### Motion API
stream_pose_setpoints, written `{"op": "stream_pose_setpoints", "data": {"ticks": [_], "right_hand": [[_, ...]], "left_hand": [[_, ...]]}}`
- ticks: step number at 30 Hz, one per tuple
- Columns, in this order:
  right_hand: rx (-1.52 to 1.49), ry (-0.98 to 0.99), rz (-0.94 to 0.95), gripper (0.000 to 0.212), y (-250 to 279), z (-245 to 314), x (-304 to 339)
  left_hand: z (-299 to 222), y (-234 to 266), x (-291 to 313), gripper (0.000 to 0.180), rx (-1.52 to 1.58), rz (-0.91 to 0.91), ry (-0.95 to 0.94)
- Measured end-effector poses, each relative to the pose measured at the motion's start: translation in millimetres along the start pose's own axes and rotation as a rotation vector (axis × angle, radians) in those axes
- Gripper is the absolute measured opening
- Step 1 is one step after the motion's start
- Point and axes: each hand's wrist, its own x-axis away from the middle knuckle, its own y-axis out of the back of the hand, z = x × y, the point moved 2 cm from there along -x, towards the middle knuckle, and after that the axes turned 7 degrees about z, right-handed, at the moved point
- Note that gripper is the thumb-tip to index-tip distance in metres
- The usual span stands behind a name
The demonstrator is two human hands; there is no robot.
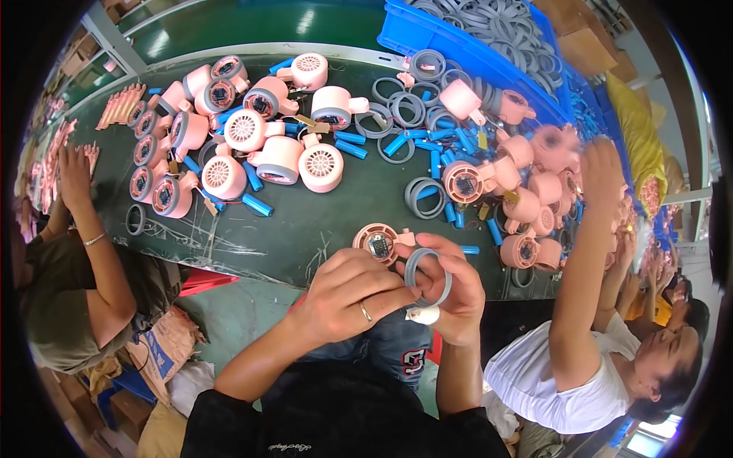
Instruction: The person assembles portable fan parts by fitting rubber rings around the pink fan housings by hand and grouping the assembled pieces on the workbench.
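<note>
Near the table's front edge, my right hand [456, 301] holds a grey ring [427, 276] upright, its fingers around the far side. A white wrap [423, 314] covers one of its digits. My left hand [347, 294], with a metal band on one finger, is closed, its fingertips pressed to the ring's left side. Just beyond my left knuckles is a round pink fan housing [377, 243], its open face up and a small circuit board inside; whether my hand touches it cannot be seen.
Pink housings [246, 130] with blue cylindrical cells lie in a group at left, more at right. Loose grey rings [406, 111] lie between them. A blue bin [435, 34] of grey rings stands behind. Co-workers' arms reach in at left [95, 229] and right [584, 252].
</note>
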Motion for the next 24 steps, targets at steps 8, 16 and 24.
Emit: {"op": "stream_pose_setpoints", "data": {"ticks": [8,16,24], "right_hand": [[0.518,-0.285,-0.132,0.078,20.7,10.9,-13.3],[0.946,-0.206,0.017,0.070,28.7,5.6,-24.9],[0.767,-0.258,0.012,0.071,24.8,-3.3,-29.7]], "left_hand": [[18.2,-3.4,13.6,0.083,-0.095,0.159,0.549],[36.0,-16.3,4.0,0.072,0.080,0.257,0.686],[40.0,-18.8,9.2,0.078,-0.044,0.287,0.608]]}}
